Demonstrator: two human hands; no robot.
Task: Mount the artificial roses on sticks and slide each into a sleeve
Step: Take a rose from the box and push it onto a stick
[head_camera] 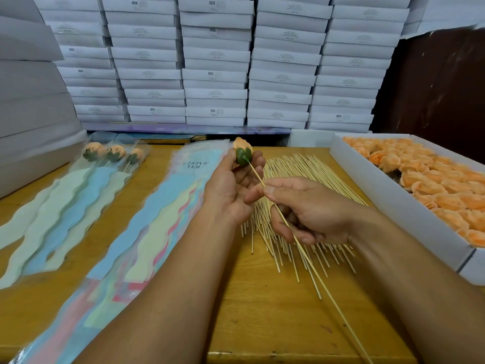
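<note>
Far left on the table (262,324): three sleeved roses (114,153). Centre-left: stack of pastel sleeves (162,222). Left hand (233,185), fingers curled, holds the peach rose (242,151), green calyx facing the camera. Right hand (307,211) pinches the stick (309,261), tip at the calyx. Loose sticks (296,179) beneath; box of roses (393,206) right.

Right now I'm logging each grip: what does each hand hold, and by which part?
The left hand holds the rose by its green base. The right hand pinches the stick partway along its length, its tip at that base.
</note>
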